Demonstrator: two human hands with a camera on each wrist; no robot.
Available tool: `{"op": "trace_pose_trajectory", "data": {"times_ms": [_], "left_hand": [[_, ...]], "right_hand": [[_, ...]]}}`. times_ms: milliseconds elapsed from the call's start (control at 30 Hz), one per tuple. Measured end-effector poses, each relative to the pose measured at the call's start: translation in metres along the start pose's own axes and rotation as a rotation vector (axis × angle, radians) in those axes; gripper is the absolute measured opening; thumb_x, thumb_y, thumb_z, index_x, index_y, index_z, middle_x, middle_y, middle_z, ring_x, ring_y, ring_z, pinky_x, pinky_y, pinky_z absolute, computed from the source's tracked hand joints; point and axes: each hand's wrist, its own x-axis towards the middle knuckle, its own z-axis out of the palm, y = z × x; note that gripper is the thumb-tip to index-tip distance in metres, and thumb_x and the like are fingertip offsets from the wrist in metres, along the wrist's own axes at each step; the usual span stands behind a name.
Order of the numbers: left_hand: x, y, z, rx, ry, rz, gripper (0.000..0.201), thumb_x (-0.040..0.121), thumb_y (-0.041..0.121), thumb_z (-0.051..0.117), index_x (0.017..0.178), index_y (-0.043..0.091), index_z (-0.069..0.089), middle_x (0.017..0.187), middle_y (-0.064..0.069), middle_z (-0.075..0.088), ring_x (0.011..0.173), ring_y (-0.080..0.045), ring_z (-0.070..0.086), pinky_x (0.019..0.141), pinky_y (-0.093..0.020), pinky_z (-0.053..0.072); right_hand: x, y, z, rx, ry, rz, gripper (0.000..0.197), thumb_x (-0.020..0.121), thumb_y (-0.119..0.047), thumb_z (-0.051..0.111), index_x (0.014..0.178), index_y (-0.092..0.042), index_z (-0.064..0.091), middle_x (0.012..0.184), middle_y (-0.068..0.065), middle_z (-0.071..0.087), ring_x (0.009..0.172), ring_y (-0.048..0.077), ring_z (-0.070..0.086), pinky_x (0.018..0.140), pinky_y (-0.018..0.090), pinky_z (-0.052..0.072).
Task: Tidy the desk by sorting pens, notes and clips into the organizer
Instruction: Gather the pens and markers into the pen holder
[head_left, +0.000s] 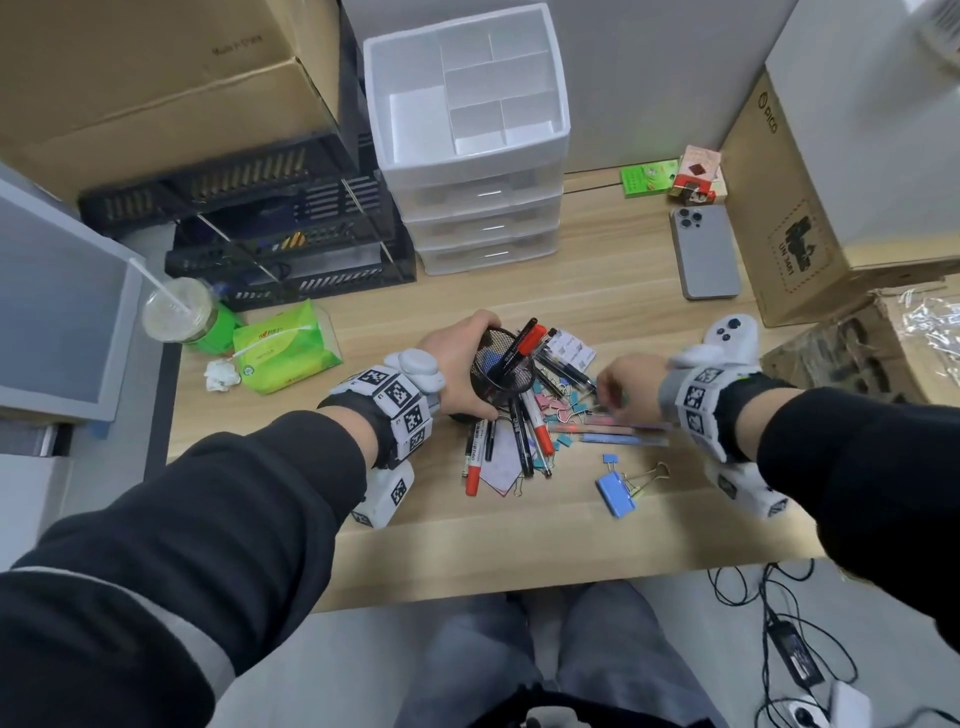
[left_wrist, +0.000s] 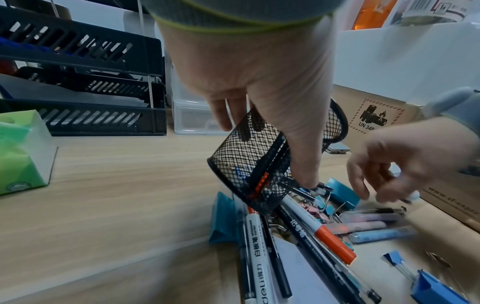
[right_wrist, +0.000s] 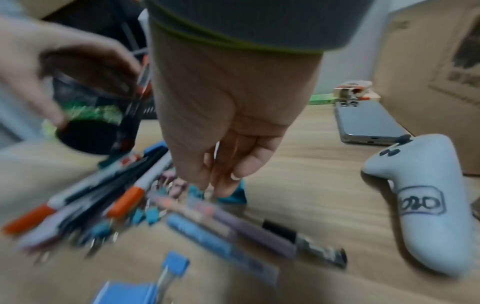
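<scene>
Left hand: left hand (head_left: 457, 358) grips the black mesh cup (head_left: 503, 371), fingers (left_wrist: 223, 115) curled round its wall and thumb down its near side; the cup is tilted, mouth toward the far right, with pens still inside.
Right hand: right hand (head_left: 626, 384) hangs over the right part of the pile, fingers (right_wrist: 223, 181) pointing down and drawn together; the pictures are blurred there, so whether they pinch anything cannot be told.
Pens: markers with red caps and dark pens (head_left: 524, 441) lie fanned out on the bench (head_left: 415, 540) below the cup, tips toward the near edge; pastel highlighters (head_left: 618, 434) lie crosswise just right of them.
Clips: small binder clips in pink and teal (head_left: 563, 410) sit mixed among the pens; a large blue clip (head_left: 615, 493) lies apart, nearer the near edge.
Notes: a pale note sheet (head_left: 501, 467) lies under the pens.
Organizer: white drawer organizer (head_left: 467, 119) stands at the far side of the bench, its top compartments open upward.
Open room: bare wood runs between the pile and the organizer, and along the near edge.
Edges: a grey phone (head_left: 704, 252) lies far right, a cardboard box (head_left: 810, 218) closes the right side, a white controller (right_wrist: 420, 197) rests right of the pile, and a green tissue pack (head_left: 283, 351) sits left.
</scene>
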Motion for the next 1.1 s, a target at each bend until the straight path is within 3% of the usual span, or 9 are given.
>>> {"op": "trace_pose_trajectory", "data": {"times_ms": [100,233,333,433,733,900,1100], "left_hand": [[0.001,0.000,0.003,0.009,-0.009,-0.004,0.108,0.046,0.052,0.090,0.135,0.024,0.035,0.115,0.005,0.062,0.100,-0.017,0.062,0.083,-0.034,0.054],[0.000,-0.002,0.008,0.008,-0.021,-0.007,0.107,0.046,0.051,0.090,0.134,0.024,0.035,0.113,0.006,0.061,0.098,-0.017,0.061,0.081,-0.034,0.054],[-0.002,-0.004,0.010,0.007,-0.017,-0.009,0.108,0.045,0.052,0.090,0.134,0.025,0.035,0.113,0.006,0.060,0.099,-0.017,0.062,0.082,-0.034,0.055],[-0.002,-0.005,0.011,0.005,-0.011,-0.006,0.109,0.045,0.054,0.089,0.134,0.024,0.035,0.115,0.005,0.060,0.099,-0.017,0.062,0.083,-0.036,0.055],[-0.002,-0.006,0.010,0.000,0.001,-0.001,0.107,0.048,0.049,0.091,0.136,0.021,0.036,0.117,0.005,0.058,0.102,-0.017,0.060,0.084,-0.033,0.054],[-0.003,-0.006,0.011,0.008,0.006,-0.005,0.108,0.048,0.051,0.091,0.137,0.022,0.036,0.120,0.003,0.059,0.105,-0.018,0.061,0.085,-0.032,0.053],[-0.002,-0.005,0.010,0.009,0.007,-0.011,0.109,0.049,0.048,0.091,0.138,0.021,0.036,0.120,0.002,0.059,0.105,-0.018,0.060,0.084,-0.030,0.051]], "right_hand": [[-0.002,-0.003,0.021,-0.240,0.036,-0.035,0.016,0.072,-0.025,0.069,0.086,-0.029,0.063,0.088,-0.011,0.065,0.080,0.017,0.065,0.067,0.027,0.054],[-0.003,-0.008,0.038,-0.348,0.090,-0.042,0.033,0.073,-0.030,0.072,0.103,-0.022,0.060,0.101,-0.003,0.053,0.078,0.020,0.062,0.057,0.027,0.041],[-0.001,-0.009,0.046,-0.345,0.098,-0.011,0.030,0.075,-0.026,0.071,0.102,-0.021,0.059,0.103,0.000,0.049,0.073,0.021,0.059,0.054,0.027,0.042],[-0.004,-0.014,0.046,-0.315,0.093,0.021,0.024,0.077,-0.020,0.071,0.098,-0.019,0.061,0.101,0.003,0.047,0.072,0.020,0.057,0.063,0.032,0.052],[-0.001,-0.026,0.047,-0.363,0.036,0.056,0.024,0.087,-0.020,0.066,0.110,-0.014,0.063,0.100,0.004,0.046,0.077,0.024,0.062,0.072,0.040,0.059],[0.002,-0.027,0.053,-0.403,0.023,0.063,0.026,0.085,-0.019,0.068,0.111,-0.012,0.067,0.091,0.004,0.043,0.074,0.023,0.063,0.069,0.038,0.061],[0.002,-0.028,0.042,-0.415,-0.022,0.011,0.012,0.089,-0.017,0.065,0.100,-0.015,0.070,0.093,0.002,0.057,0.076,0.021,0.065,0.072,0.035,0.060]]}}
